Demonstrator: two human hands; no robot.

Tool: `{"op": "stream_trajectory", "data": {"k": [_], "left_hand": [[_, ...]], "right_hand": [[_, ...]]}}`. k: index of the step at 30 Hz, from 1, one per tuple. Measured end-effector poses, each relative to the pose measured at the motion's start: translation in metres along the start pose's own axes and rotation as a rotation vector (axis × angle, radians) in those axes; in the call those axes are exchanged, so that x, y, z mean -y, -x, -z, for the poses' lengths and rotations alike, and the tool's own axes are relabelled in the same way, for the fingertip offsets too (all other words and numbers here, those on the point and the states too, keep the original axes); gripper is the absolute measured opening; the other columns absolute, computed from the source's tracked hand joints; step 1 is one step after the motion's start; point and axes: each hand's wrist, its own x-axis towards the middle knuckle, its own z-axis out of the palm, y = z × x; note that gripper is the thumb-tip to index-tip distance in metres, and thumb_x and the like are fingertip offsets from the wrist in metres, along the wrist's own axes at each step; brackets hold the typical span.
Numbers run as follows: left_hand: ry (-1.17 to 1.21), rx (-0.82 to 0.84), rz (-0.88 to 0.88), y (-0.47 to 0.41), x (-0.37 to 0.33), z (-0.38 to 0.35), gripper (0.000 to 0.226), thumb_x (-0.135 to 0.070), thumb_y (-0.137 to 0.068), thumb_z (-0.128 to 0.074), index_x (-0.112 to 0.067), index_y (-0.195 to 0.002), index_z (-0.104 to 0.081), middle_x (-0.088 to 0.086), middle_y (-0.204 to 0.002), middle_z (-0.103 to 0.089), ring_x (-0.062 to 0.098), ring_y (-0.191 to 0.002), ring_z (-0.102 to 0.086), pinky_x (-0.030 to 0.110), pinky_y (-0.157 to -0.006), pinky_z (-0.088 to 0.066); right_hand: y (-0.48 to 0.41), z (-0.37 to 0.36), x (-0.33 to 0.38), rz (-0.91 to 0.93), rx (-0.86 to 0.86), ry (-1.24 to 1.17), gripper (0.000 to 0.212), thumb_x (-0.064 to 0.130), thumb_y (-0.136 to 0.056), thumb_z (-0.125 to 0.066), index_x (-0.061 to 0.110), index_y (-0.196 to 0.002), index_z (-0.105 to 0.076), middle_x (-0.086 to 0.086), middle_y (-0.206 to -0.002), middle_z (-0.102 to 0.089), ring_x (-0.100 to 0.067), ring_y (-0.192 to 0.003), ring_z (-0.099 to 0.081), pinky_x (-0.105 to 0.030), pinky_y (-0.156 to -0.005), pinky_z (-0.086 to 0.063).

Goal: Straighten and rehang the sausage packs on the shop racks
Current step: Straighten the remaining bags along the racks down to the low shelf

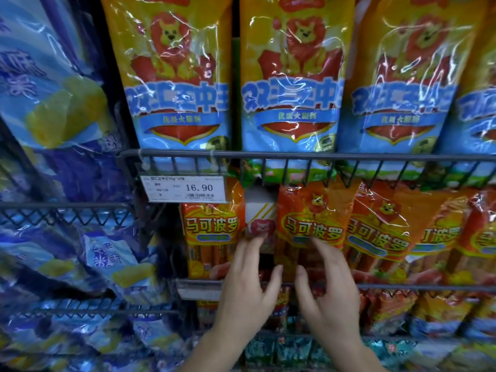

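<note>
Orange sausage packs hang in a row on the middle rack. My left hand reaches up with straight fingers, its tips in the gap between the leftmost orange pack and the second orange pack. My right hand lies with spread fingers against the lower front of that second pack. Neither hand closes round anything. A white pack with a red lion mark shows behind in the gap. More orange packs overlap to the right.
Large yellow-and-blue sausage bags fill the upper rack behind a dark wire rail. A price tag reading 16.90 hangs on that rail. Blue packs crowd the left racks. Lower rails hold further packs.
</note>
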Motion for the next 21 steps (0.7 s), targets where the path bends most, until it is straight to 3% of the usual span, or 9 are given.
{"op": "stream_trajectory", "data": {"k": [4,6,7,9,11,13,15,18,21], "left_hand": [[0.003,0.090,0.129,-0.010,-0.009,-0.022,0.068,-0.045,-0.094,-0.057,-0.019,-0.150,-0.029,-0.003,-0.144,-0.039,0.008,-0.130,-0.039,0.005,-0.094,-0.027],[0.016,0.127,0.200,-0.015,-0.012,-0.028,0.079,-0.048,-0.092,-0.059,-0.023,-0.155,-0.017,-0.005,-0.148,-0.040,0.006,-0.124,-0.044,0.009,-0.091,-0.035],[0.007,0.145,0.224,-0.017,-0.013,-0.029,0.082,-0.049,-0.092,-0.059,-0.025,-0.156,-0.014,-0.004,-0.143,-0.048,0.008,-0.115,-0.052,0.014,-0.088,-0.043],[-0.032,0.175,0.255,-0.021,-0.014,-0.033,0.086,-0.052,-0.091,-0.060,-0.026,-0.156,-0.011,-0.002,-0.120,-0.066,0.016,-0.092,-0.066,0.033,-0.079,-0.058],[-0.067,0.193,0.270,-0.023,-0.012,-0.037,0.089,-0.053,-0.089,-0.062,-0.025,-0.156,-0.009,-0.002,-0.102,-0.071,0.016,-0.079,-0.069,0.042,-0.067,-0.059],[-0.083,0.181,0.295,-0.024,-0.011,-0.040,0.089,-0.051,-0.089,-0.064,-0.025,-0.155,-0.010,-0.002,-0.100,-0.072,0.018,-0.080,-0.070,0.042,-0.066,-0.059],[-0.080,0.158,0.311,-0.025,-0.012,-0.040,0.087,-0.047,-0.090,-0.064,-0.025,-0.155,-0.012,-0.002,-0.100,-0.073,0.018,-0.081,-0.070,0.042,-0.067,-0.059],[-0.067,0.115,0.289,-0.022,-0.015,-0.040,0.081,-0.044,-0.090,-0.065,-0.025,-0.154,-0.019,-0.004,-0.101,-0.072,0.017,-0.083,-0.069,0.039,-0.069,-0.059],[-0.065,0.062,0.253,-0.016,-0.016,-0.039,0.076,-0.041,-0.090,-0.066,-0.024,-0.152,-0.025,-0.006,-0.116,-0.067,0.013,-0.087,-0.067,0.031,-0.068,-0.056]], "right_hand": [[0.002,0.018,-0.018,-0.101,-0.126,0.095,0.050,0.025,-0.089,-0.062,0.008,-0.134,-0.050,-0.009,-0.121,-0.061,-0.022,-0.113,-0.056,-0.013,-0.096,-0.039],[0.003,0.022,-0.026,-0.155,-0.114,0.165,0.054,0.024,-0.088,-0.066,0.005,-0.136,-0.050,-0.013,-0.125,-0.062,-0.024,-0.117,-0.055,-0.023,-0.096,-0.045],[0.003,0.024,-0.028,-0.199,-0.088,0.208,0.057,0.027,-0.089,-0.069,0.005,-0.138,-0.050,-0.014,-0.127,-0.062,-0.026,-0.116,-0.058,-0.031,-0.089,-0.052],[0.003,0.027,-0.031,-0.294,0.030,0.268,0.070,0.031,-0.084,-0.076,0.008,-0.143,-0.047,-0.012,-0.117,-0.070,-0.028,-0.094,-0.071,-0.034,-0.061,-0.057],[0.002,0.029,-0.033,-0.309,0.138,0.296,0.076,0.038,-0.082,-0.075,0.014,-0.146,-0.043,-0.007,-0.084,-0.074,-0.020,-0.054,-0.067,-0.022,-0.036,-0.041],[-0.001,0.029,-0.035,-0.284,0.158,0.329,0.073,0.042,-0.082,-0.072,0.013,-0.143,-0.046,-0.004,-0.066,-0.069,-0.014,-0.037,-0.054,-0.012,-0.031,-0.021],[-0.004,0.028,-0.035,-0.265,0.156,0.353,0.068,0.038,-0.081,-0.076,0.012,-0.139,-0.051,-0.005,-0.068,-0.070,-0.015,-0.035,-0.051,-0.011,-0.032,-0.016],[-0.006,0.026,-0.035,-0.292,0.136,0.328,0.062,0.033,-0.083,-0.077,0.015,-0.137,-0.052,-0.008,-0.089,-0.074,-0.027,-0.053,-0.066,-0.021,-0.036,-0.031],[-0.008,0.026,-0.039,-0.270,0.137,0.269,0.057,0.029,-0.083,-0.078,0.016,-0.133,-0.053,-0.008,-0.087,-0.073,-0.026,-0.055,-0.065,-0.016,-0.037,-0.024]]}}
